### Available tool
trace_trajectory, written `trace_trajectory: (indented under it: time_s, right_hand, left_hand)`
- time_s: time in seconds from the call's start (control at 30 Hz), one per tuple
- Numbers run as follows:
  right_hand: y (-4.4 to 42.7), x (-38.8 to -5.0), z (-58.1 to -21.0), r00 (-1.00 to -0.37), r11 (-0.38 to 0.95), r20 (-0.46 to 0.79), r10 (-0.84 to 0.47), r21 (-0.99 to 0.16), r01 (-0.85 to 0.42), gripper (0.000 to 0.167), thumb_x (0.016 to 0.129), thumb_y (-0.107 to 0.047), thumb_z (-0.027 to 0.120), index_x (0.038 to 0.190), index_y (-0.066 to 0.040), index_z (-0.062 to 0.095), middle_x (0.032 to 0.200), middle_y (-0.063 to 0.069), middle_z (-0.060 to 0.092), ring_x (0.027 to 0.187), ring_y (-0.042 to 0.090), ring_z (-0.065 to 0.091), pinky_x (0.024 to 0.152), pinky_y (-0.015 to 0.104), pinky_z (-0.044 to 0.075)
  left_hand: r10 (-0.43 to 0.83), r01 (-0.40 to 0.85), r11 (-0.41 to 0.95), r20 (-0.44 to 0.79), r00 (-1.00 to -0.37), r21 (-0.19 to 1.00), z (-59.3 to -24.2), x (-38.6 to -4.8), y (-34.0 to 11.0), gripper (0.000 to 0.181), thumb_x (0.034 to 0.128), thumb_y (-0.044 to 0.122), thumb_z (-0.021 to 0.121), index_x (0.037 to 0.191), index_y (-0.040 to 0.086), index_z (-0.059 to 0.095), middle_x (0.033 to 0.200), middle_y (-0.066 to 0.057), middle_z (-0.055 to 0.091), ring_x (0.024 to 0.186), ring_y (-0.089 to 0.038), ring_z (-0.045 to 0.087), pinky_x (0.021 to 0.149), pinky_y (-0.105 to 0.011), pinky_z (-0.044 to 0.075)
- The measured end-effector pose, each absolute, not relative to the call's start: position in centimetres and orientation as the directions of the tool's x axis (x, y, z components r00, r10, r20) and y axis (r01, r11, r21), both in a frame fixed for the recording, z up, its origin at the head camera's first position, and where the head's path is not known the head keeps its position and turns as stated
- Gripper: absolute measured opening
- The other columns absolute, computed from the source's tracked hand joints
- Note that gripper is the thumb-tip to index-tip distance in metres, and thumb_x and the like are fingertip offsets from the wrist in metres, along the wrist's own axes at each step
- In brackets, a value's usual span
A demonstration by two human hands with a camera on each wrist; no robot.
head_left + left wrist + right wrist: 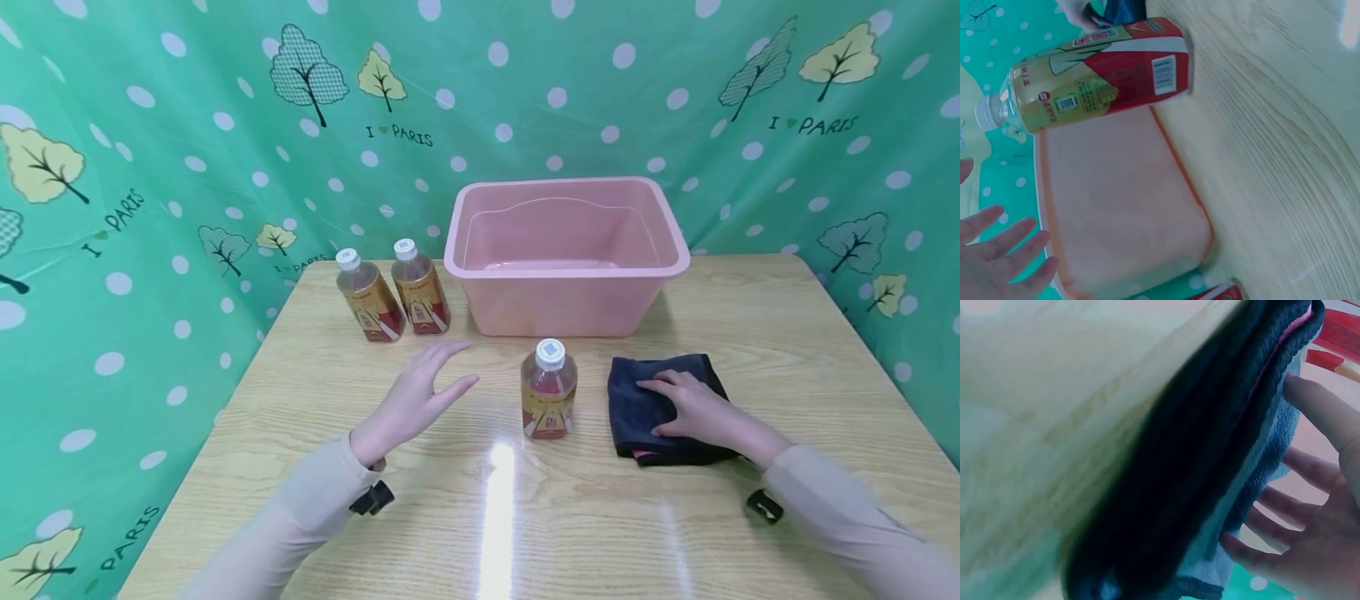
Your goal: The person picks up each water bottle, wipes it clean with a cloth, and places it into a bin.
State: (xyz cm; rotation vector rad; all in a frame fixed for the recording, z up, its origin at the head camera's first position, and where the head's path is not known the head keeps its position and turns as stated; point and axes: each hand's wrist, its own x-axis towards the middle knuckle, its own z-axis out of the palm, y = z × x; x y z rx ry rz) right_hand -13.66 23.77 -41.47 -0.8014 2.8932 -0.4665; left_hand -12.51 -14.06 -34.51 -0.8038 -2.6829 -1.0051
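Observation:
In the head view a dark folded cloth (637,400) lies on the table, and my right hand (693,410) rests on it with spread fingers. The right wrist view shows the fingertips of my right hand (1316,519) touching the top of the cloth (1210,456), whose layered edge has a pink strip. My left hand (408,408) hovers left of a white-capped bottle (549,400), fingers extended, holding nothing. In the left wrist view my left hand (1004,262) stands apart from the bottle (1104,75).
A pink bin (555,304) stands at the table's back. Two more bottles, one (371,300) beside another (422,292), stand left of it. A green patterned curtain (555,100) hangs behind the wooden table (585,533).

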Motion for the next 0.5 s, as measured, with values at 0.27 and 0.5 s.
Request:
trace_trajectory:
  time_s: [0.27, 0.5]
  right_hand:
    - [23.7, -13.9, -42.1, -0.867, 0.815, 0.007, -0.499, -0.335, -0.472, 0.057, 0.061, -0.020, 0.079, 0.110, 0.002, 0.059, 0.096, 0.016, 0.053, 0.085, 0.029, 0.049, 0.069, 0.042, 0.045]
    - [23.3, -14.0, -42.5, -0.866, 0.818, 0.050, -0.498, -0.303, -0.488, 0.042, 0.061, -0.012, 0.077, 0.099, 0.003, 0.064, 0.084, 0.009, 0.057, 0.074, 0.022, 0.054, 0.059, 0.035, 0.046]
  left_hand:
    - [0.427, 0.576, 0.558, 0.388, -0.817, 0.597, -34.6, -12.5, -12.8, 0.040, 0.0849, 0.020, 0.059, 0.120, 0.003, 0.051, 0.117, -0.010, 0.055, 0.110, -0.022, 0.049, 0.094, -0.037, 0.039]
    - [0.412, 0.578, 0.507, 0.409, -0.814, 0.640, -34.8, -12.8, -11.5, 0.036, 0.0843, 0.017, 0.060, 0.117, 0.003, 0.053, 0.114, -0.009, 0.057, 0.104, -0.020, 0.052, 0.091, -0.034, 0.042]
